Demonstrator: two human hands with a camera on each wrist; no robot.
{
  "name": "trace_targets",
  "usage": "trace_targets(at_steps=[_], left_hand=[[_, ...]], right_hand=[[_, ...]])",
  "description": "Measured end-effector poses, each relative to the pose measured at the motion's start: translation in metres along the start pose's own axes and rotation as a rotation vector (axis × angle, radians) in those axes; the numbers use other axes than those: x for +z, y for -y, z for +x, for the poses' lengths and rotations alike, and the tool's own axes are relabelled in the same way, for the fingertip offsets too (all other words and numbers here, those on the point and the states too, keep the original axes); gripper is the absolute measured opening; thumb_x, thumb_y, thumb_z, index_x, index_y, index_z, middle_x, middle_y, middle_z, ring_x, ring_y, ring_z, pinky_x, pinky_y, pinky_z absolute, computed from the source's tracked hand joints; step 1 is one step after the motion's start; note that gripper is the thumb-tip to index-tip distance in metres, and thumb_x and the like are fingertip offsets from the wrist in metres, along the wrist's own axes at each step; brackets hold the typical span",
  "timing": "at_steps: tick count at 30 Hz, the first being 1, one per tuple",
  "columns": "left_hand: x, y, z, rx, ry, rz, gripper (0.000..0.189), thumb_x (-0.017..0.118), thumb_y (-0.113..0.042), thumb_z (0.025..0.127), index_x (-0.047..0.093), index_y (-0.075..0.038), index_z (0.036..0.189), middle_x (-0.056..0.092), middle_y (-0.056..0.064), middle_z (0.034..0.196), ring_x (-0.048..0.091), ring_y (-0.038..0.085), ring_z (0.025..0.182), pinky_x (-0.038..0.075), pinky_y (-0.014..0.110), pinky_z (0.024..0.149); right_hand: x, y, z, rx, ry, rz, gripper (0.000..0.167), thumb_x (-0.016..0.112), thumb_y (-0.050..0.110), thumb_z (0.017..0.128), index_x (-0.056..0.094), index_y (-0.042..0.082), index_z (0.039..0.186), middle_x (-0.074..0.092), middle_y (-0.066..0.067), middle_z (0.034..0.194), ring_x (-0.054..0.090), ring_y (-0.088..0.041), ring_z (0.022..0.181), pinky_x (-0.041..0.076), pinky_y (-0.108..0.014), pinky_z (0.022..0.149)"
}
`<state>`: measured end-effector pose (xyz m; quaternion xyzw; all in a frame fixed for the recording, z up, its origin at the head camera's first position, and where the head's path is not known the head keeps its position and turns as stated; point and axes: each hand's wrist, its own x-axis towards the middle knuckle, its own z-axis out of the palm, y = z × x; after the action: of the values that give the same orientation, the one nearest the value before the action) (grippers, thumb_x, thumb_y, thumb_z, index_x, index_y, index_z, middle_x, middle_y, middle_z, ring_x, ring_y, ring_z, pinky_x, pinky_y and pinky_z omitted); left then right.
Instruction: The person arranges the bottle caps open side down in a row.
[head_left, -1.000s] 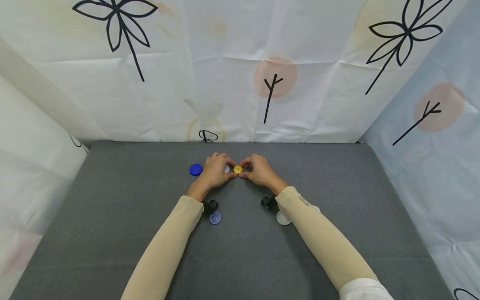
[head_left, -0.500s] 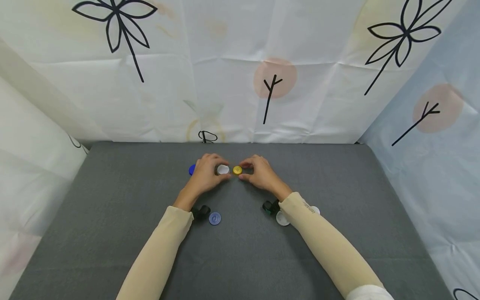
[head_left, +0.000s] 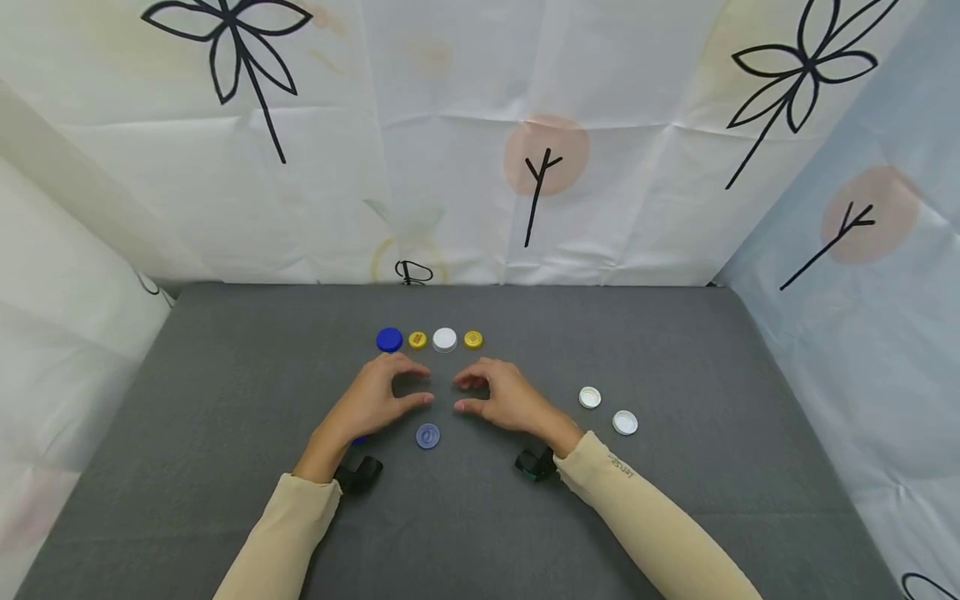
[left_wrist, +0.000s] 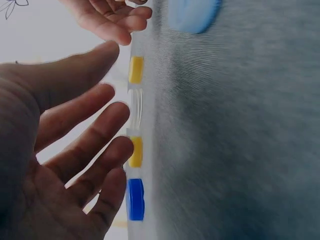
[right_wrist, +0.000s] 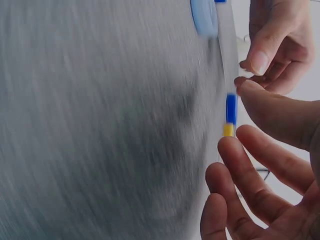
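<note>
Four bottle caps stand in a row across the back of the grey table: a blue cap (head_left: 389,339), a yellow cap (head_left: 417,340), a white cap (head_left: 445,340) and another yellow cap (head_left: 473,339). My left hand (head_left: 378,396) is in front of the row's left part, holding nothing, fingers apart from the thumb. Facing it, my right hand (head_left: 502,396) is empty too, its fingers loosely bent. Between and below the hands lies a pale blue cap (head_left: 427,436), also visible in the left wrist view. Neither hand touches a cap.
Two white caps, one (head_left: 590,397) and another (head_left: 625,422), lie right of my right wrist. A sliver of a dark blue thing (head_left: 360,440) shows beside my left wrist, mostly hidden. A printed cloth (head_left: 465,208) hangs behind the table.
Both hands have drawn back from the row toward the front. The left hand has let go of the white cap, and the right hand has left the right-hand yellow cap.
</note>
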<state>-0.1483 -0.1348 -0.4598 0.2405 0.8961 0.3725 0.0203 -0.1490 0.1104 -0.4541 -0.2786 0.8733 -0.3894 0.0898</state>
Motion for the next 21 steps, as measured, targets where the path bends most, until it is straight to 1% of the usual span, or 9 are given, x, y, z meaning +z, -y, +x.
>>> trace_targets(at_steps=[5,9,13,16,21], left_hand=[[-0.002,0.001,-0.012,-0.001,0.086,-0.008,0.033,0.085,-0.027,0.085,0.076,-0.009,0.111,0.072,-0.001,0.105,0.063,0.022,0.104,0.047,0.049,0.094],[-0.002,0.003,-0.018,0.031,0.135,-0.026,0.034,0.085,-0.03,0.084,0.077,-0.01,0.111,0.072,-0.003,0.107,0.062,0.021,0.105,0.047,0.048,0.094],[0.0,0.003,-0.024,0.049,0.16,-0.027,0.038,0.088,-0.035,0.081,0.077,-0.014,0.111,0.071,-0.006,0.109,0.061,0.02,0.107,0.045,0.05,0.096],[0.0,0.002,-0.027,0.042,0.176,-0.015,0.043,0.09,-0.037,0.077,0.077,-0.016,0.111,0.07,-0.008,0.109,0.059,0.021,0.108,0.042,0.053,0.096],[0.001,0.002,-0.031,0.05,0.169,0.023,0.046,0.095,-0.036,0.069,0.077,-0.017,0.108,0.069,-0.007,0.106,0.058,0.021,0.106,0.04,0.054,0.094]], right_hand=[[0.011,0.006,-0.005,-0.041,0.044,-0.008,0.032,0.084,0.018,0.087,0.074,0.004,0.114,0.071,-0.006,0.106,0.066,-0.021,0.097,0.053,-0.037,0.087],[0.016,0.009,-0.008,-0.062,0.069,-0.03,0.034,0.085,0.019,0.085,0.075,0.004,0.114,0.071,-0.005,0.105,0.065,-0.021,0.097,0.051,-0.035,0.087],[0.019,0.013,-0.011,-0.065,0.087,-0.051,0.036,0.086,0.021,0.084,0.075,0.006,0.114,0.071,-0.004,0.105,0.062,-0.021,0.097,0.049,-0.033,0.087],[0.022,0.016,-0.012,-0.065,0.094,-0.067,0.038,0.087,0.022,0.082,0.075,0.007,0.115,0.07,-0.003,0.104,0.06,-0.02,0.097,0.047,-0.033,0.086],[0.028,0.02,-0.014,-0.044,0.106,-0.09,0.039,0.088,0.024,0.082,0.075,0.011,0.116,0.068,-0.001,0.107,0.056,-0.018,0.097,0.043,-0.036,0.087]])
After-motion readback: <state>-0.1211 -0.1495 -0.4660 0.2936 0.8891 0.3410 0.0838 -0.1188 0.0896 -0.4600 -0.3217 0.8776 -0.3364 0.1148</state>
